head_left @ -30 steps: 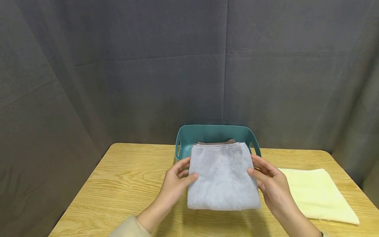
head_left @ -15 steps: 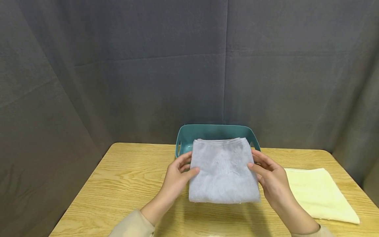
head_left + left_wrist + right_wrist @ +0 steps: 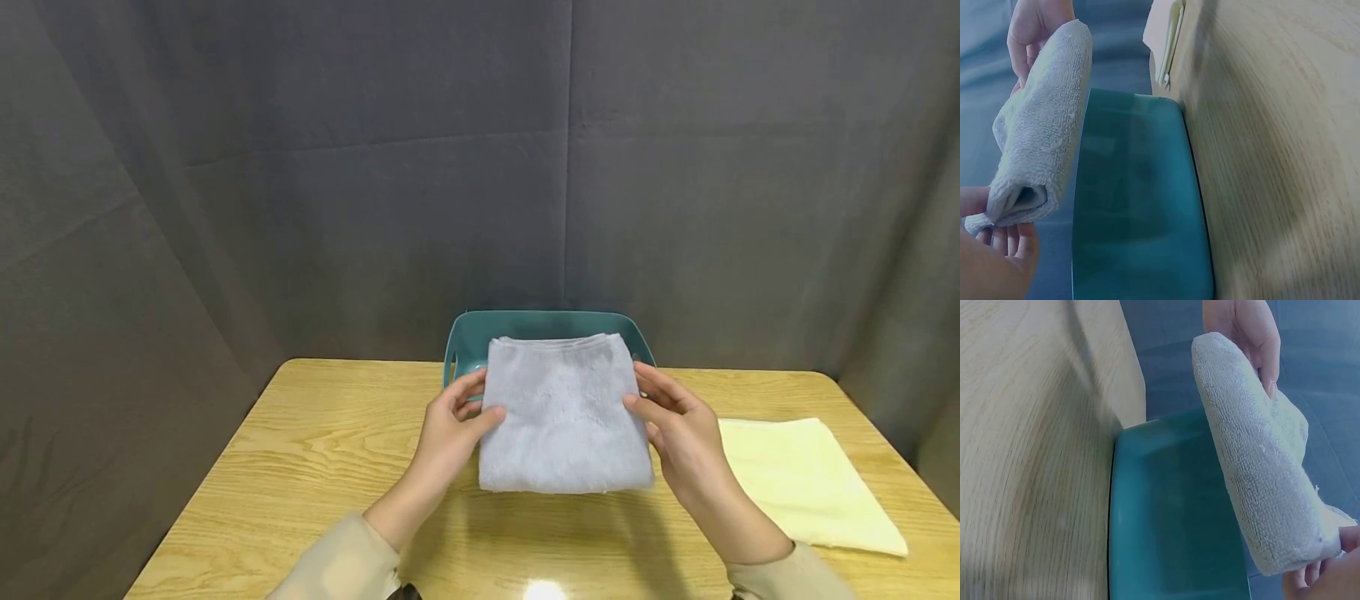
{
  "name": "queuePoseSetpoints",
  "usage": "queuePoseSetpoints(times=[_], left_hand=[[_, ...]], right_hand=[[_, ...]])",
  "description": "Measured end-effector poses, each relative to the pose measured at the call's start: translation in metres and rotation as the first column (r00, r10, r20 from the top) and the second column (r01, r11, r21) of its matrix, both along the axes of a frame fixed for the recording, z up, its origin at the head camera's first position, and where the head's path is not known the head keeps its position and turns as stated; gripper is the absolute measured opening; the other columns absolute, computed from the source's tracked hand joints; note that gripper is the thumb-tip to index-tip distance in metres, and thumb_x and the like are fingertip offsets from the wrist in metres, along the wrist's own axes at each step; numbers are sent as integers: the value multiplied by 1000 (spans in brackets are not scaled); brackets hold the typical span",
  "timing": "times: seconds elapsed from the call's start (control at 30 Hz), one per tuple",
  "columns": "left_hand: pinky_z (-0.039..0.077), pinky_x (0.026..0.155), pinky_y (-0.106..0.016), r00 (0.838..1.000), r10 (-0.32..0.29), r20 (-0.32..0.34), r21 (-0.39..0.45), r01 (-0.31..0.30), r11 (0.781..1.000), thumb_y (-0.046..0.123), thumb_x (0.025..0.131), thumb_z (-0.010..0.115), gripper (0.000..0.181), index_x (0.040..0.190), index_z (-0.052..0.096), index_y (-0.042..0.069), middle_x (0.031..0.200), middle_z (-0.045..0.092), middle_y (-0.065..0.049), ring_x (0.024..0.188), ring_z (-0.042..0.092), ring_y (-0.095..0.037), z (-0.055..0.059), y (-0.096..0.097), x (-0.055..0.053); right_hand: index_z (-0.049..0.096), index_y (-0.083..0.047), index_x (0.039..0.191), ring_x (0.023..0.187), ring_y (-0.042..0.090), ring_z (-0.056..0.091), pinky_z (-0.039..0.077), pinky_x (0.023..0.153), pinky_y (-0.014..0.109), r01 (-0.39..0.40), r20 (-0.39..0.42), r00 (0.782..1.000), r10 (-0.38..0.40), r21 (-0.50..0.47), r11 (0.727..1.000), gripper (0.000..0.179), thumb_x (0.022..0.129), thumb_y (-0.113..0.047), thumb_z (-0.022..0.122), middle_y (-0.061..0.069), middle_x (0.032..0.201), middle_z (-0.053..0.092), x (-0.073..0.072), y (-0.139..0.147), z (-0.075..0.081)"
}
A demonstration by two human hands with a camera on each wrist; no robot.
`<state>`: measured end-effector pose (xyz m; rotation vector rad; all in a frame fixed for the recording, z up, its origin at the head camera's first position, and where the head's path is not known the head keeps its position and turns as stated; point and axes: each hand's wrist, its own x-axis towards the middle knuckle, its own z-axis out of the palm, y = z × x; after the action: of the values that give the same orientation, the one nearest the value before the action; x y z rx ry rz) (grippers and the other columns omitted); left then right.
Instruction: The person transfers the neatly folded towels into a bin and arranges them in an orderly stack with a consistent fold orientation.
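A folded light grey towel (image 3: 564, 417) is held level between both hands, raised above the table. My left hand (image 3: 450, 429) grips its left edge, thumb on top and fingers beneath. On the opposite edge my right hand (image 3: 682, 425) pinches it the same way. Behind and below the towel stands a teal basket (image 3: 540, 323), its front part hidden from the head view. In the left wrist view the towel's rolled fold (image 3: 1044, 125) hangs above the basket's outer wall (image 3: 1141, 194), apart from it. The right wrist view shows the same gap over the basket (image 3: 1172, 512).
A folded pale yellow towel (image 3: 806, 483) lies on the right side of the wooden table (image 3: 315, 442). A dark grey curtain (image 3: 375, 183) hangs close behind the table and along both sides.
Both hands have carried the grey towel upward and farther over the basket. A brown cloth seen in the basket a second ago is now hidden behind the towel.
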<state>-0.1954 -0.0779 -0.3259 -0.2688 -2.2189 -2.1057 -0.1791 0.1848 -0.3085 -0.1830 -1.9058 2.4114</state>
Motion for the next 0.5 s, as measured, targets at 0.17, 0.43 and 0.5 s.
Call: queuePoseSetpoints(times=[0.17,0.43,0.5], left_hand=[[53,88,-33,1000,16,-6,-1,-16,1000,3,90,70,52,140,54,3,131,60,-13,109,60,-27,0,1,-5],[49,95,-38,998,33,-48,12,-32,999,2,89,71,52,138,56,6,128,63,-13,112,60,-27,2,1,-13],[49,95,-38,999,33,-40,7,-32,999,3,89,72,52,138,56,8,128,63,-12,112,59,-27,2,1,-14]], right_hand=[[53,-15,142,111,11,54,50,87,24,3,24,1000,-3,27,1000,53,93,-11,70,-4,126,53,-5,-1,1],[54,-14,141,106,11,56,50,85,24,-1,12,1000,1,50,999,50,94,-9,69,-3,126,54,-13,-2,4],[54,-15,142,107,11,56,50,85,24,2,19,1000,-3,54,999,51,94,-9,69,-4,125,54,-14,-2,5]])
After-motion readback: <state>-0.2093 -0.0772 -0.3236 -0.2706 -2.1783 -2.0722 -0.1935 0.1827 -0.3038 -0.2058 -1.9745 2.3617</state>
